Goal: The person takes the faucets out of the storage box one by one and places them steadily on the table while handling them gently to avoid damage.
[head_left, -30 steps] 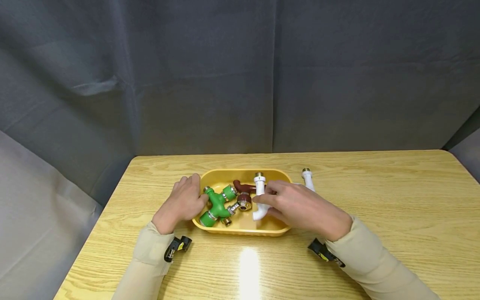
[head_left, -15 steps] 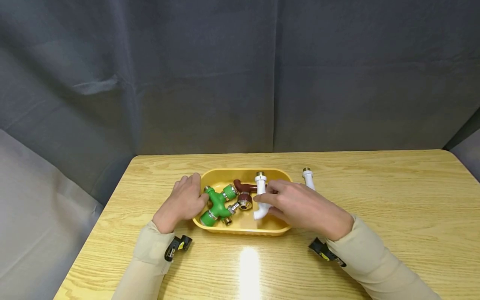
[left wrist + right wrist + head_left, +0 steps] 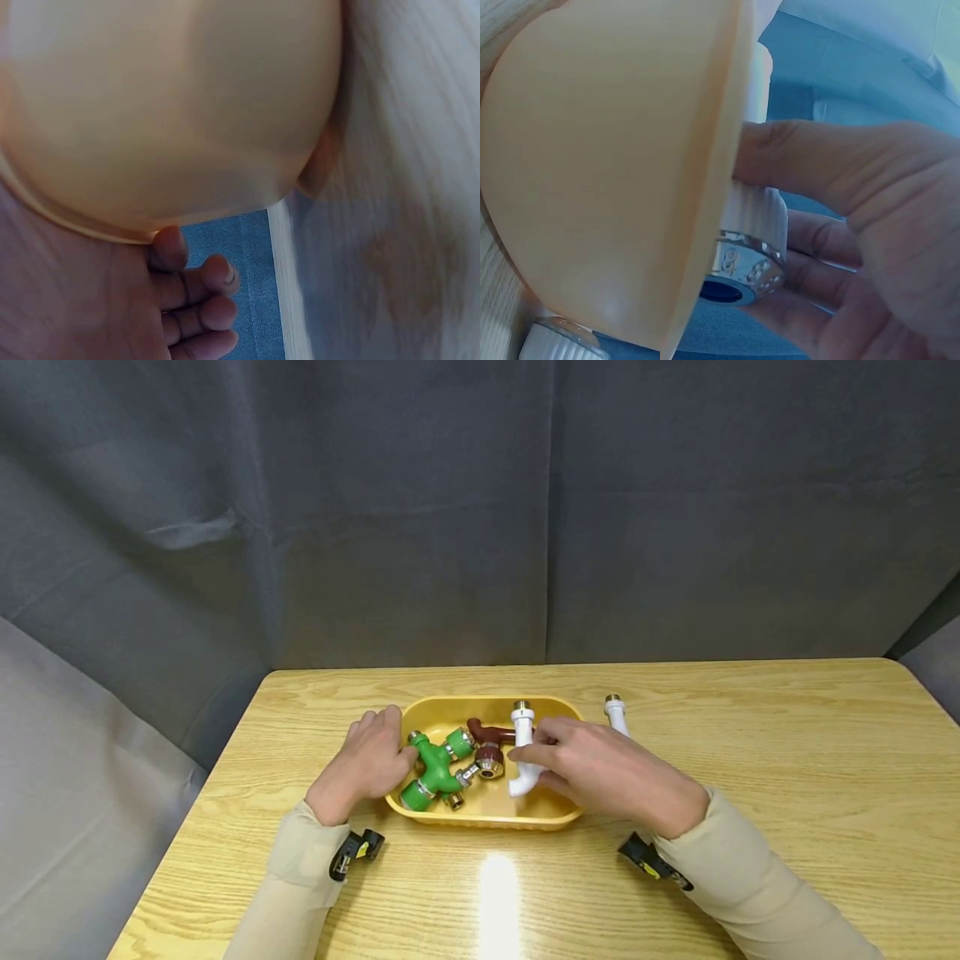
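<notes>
In the head view, my right hand (image 3: 607,768) holds a white plastic tap (image 3: 522,735) over the right part of a yellow tub (image 3: 487,822). The tap's brass threaded end points to the back, its curved spout to the front. In the right wrist view, thumb and fingers pinch its ribbed white collar (image 3: 757,206), which has a metal ring. My left hand (image 3: 363,772) grips the tub's left rim, thumb inside, fingers outside. A green branched tap (image 3: 435,772) with metal fittings lies in the tub's left half. Beside it is a brown tap (image 3: 491,750), partly hidden behind the white one.
A second white tap (image 3: 617,717) lies on the wooden table (image 3: 750,760) right of the tub, mostly hidden by my right hand. The table's back edge runs just behind the tub, before a dark grey curtain (image 3: 420,527).
</notes>
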A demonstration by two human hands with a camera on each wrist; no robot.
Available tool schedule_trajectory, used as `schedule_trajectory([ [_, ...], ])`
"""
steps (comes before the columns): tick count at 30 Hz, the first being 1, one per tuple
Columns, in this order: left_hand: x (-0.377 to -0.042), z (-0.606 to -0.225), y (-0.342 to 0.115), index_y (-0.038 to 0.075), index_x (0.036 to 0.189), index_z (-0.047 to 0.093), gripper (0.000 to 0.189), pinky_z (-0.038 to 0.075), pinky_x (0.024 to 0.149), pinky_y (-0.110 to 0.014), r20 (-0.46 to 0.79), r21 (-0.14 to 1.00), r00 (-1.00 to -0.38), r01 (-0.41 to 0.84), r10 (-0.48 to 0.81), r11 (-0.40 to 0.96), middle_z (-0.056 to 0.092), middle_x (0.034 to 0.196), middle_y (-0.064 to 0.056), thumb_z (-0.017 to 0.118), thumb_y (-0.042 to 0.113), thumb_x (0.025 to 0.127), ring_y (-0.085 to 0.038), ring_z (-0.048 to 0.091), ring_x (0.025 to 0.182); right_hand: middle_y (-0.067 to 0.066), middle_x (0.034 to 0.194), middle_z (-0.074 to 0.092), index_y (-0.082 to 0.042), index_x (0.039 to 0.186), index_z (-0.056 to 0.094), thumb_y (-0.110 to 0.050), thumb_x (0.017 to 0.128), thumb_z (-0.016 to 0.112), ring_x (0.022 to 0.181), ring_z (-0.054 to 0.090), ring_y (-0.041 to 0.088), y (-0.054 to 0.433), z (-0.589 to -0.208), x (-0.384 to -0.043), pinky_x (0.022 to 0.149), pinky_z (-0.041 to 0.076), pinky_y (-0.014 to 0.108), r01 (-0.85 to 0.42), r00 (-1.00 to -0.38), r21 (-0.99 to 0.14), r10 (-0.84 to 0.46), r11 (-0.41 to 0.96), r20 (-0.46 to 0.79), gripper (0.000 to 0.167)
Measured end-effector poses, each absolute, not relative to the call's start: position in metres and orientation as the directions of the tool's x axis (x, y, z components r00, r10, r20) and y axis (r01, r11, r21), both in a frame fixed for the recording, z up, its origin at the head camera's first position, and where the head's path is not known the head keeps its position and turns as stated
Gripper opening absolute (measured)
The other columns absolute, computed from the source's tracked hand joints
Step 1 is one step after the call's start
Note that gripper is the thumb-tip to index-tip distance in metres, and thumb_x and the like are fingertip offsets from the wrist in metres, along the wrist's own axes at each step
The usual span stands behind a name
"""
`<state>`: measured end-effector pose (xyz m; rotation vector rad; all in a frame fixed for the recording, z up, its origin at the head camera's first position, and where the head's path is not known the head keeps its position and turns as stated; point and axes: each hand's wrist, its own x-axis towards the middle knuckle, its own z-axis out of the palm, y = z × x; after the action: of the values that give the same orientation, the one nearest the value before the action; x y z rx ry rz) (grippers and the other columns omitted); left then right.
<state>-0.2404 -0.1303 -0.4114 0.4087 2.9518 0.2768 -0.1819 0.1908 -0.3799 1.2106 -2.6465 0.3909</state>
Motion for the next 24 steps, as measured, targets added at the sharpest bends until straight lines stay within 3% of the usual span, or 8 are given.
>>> schedule_trajectory([
  [24, -0.2404, -0.4112, -0.1306, 0.008, 0.104, 0.045, 0.025, 0.033, 0.082, -0.038, -0.126, 0.205, -0.952, 0.25, 0.279, 0.946, 0.048, 0.091, -0.009, 0.05, 0.032, 0.097, -0.026, 0.042, 0.09, 0.0, 0.1, 0.068, -0.019, 0.12, 0.077, -0.013, 0.087, 0.082, 0.08, 0.057, 0.006, 0.1967, -0.3749, -0.1822, 0.067, 0.05, 0.02, -0.761, -0.642, -0.142, -0.702, 0.634, 0.308, 0.034],
])
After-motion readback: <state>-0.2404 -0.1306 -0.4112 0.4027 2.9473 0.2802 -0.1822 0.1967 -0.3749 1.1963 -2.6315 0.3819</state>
